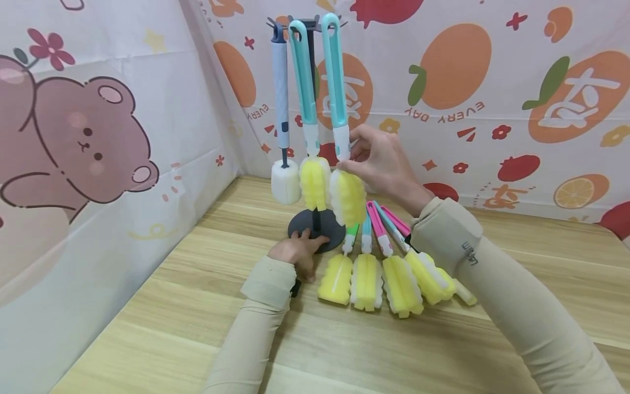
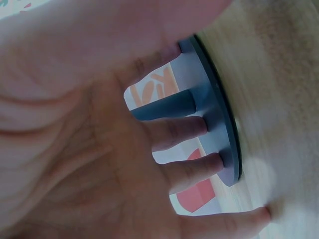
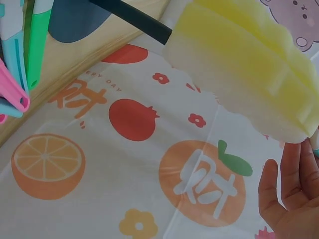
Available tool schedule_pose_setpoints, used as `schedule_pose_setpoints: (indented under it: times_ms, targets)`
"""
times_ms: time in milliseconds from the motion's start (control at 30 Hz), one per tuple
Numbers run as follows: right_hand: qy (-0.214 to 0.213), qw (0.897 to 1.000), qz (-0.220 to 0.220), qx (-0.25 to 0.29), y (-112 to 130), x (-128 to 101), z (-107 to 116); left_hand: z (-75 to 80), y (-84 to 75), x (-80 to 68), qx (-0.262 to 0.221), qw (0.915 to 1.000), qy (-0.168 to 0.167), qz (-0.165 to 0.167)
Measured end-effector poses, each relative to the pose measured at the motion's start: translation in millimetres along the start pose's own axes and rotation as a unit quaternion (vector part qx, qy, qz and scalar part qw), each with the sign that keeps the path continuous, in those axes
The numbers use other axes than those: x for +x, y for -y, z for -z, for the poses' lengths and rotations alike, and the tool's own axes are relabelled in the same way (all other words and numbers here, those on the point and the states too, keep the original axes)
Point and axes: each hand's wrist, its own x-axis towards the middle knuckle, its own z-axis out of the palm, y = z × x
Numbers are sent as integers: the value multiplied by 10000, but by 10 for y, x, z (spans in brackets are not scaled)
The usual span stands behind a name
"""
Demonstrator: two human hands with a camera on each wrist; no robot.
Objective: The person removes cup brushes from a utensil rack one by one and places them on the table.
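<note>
right hand (image 1: 381, 158) pinches the white neck of a teal sponge brush (image 1: 339, 126) hanging on the stand (image 1: 310, 82) | left hand (image 1: 297, 251) flat, fingers straight, pressing the stand's base (image 1: 334, 232) | five more brushes (image 1: 366, 273) lie just beside it on the table (image 1: 197, 284)

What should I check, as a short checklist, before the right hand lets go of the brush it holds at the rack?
1. Rack base held steady: ok, the left hand rests with straight fingers on it.
2. Teal brush hooked at the top: ok, its loop sits over a hook.
3. Right hand grip: ok, fingers pinch the brush just above its yellow sponge.
4. Sponge free of the neighbour brush: cannot tell, they look very close.
5. Brushes lying on the table: ok, lying clear in front of the base.
</note>
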Motion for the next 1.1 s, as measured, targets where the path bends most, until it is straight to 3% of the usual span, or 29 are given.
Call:
schedule_pose_setpoints:
  times_ms: [233,1100]
  targets:
    - [-118,9999,56,3,-46,-13,51,-2,3,4,6,10000,18,3]
    - [202,9974,-585,-361,-299,-122,315,4,11,12,24,10000,18,47]
